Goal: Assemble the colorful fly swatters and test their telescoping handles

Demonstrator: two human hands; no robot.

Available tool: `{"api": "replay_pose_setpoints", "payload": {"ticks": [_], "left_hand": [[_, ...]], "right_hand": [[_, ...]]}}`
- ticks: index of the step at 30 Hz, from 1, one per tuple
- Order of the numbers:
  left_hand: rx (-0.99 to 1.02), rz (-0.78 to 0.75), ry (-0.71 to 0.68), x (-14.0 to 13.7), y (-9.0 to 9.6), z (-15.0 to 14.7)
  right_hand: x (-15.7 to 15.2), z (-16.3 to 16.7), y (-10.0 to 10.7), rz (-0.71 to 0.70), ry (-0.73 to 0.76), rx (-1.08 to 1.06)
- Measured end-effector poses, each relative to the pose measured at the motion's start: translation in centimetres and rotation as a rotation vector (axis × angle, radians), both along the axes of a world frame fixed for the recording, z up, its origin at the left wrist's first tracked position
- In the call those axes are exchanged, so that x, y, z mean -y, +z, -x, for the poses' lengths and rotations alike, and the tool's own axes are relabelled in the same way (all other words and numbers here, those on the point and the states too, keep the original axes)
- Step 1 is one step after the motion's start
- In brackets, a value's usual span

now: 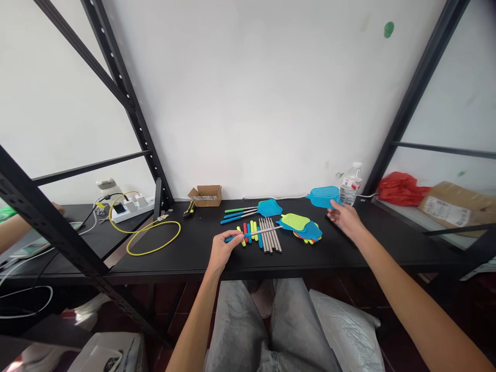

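Observation:
My left hand (pixel 223 249) is closed on the blue grip of a fly swatter handle (pixel 266 230), whose thin metal rod points right. Raised over the right side of the desk, my right hand (pixel 346 219) pinches a blue fly swatter head (pixel 324 197) by its edge. Beneath the held handle lie several coloured grips (pixel 245 233) and a row of metal rods (pixel 271 238). A pile of swatter heads, yellow-green (pixel 295 222) on top with blue and red below, rests between my hands. Behind them are swatters with rods attached and blue heads (pixel 270 207).
A water bottle (pixel 351 185) stands beyond my right hand. A small open cardboard box (pixel 207 196) is at the back. On the left are a yellow cable (pixel 155 252), a power strip (pixel 134 209) and a shelf post (pixel 127 98). Another person's arm (pixel 15 231) shows at far left.

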State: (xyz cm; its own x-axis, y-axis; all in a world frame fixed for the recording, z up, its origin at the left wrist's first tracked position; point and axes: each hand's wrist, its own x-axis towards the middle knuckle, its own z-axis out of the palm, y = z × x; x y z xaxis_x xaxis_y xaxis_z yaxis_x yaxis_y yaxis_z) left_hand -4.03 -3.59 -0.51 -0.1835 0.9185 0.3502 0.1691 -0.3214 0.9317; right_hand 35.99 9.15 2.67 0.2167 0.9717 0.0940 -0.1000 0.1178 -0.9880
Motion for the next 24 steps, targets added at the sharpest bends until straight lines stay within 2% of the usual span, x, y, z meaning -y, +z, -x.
{"api": "replay_pose_setpoints", "payload": {"ticks": [3,5,8,12,24], "left_hand": [[-0.003,0.005,-0.005,0.1,0.2,-0.1],[-0.003,0.007,0.0,0.1,0.2,-0.1],[-0.013,0.015,0.012,0.0,0.1,-0.1],[-0.026,0.021,0.015,-0.2,-0.1,0.1],[-0.04,0.023,0.01,-0.1,0.1,0.0]], "right_hand": [[3.9,2.2,-0.6,-0.112,0.149,-0.107],[6.3,4.2,-1.7,-0.102,0.262,-0.16],[8.5,6.7,-3.6,-0.109,0.355,-0.179],[9.2,7.8,-4.9,-0.148,0.349,-0.208],[8.9,7.4,-5.2,-0.139,0.381,-0.096]]}}
